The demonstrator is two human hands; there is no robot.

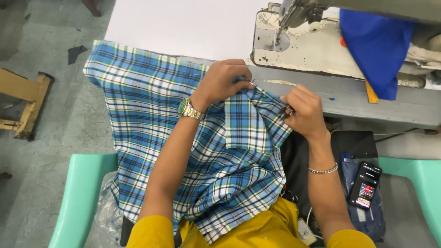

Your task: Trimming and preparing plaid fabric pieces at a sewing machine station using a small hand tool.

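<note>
Two hands are being used on a plaid cloth [151,110] draped from tabletop [183,23] to lap. Left hand [223,80] is pinching its folded edge; right hand [305,110] is closed on snips [285,111]. Soft, light, limp fabric is best gripped at the edges.

Phone [365,185] lower right, black, lit red-white screen

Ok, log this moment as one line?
left hand: pinching plaid fabric | right hand: small tool at fabric edge | sewing machine behind | phone at right
</note>
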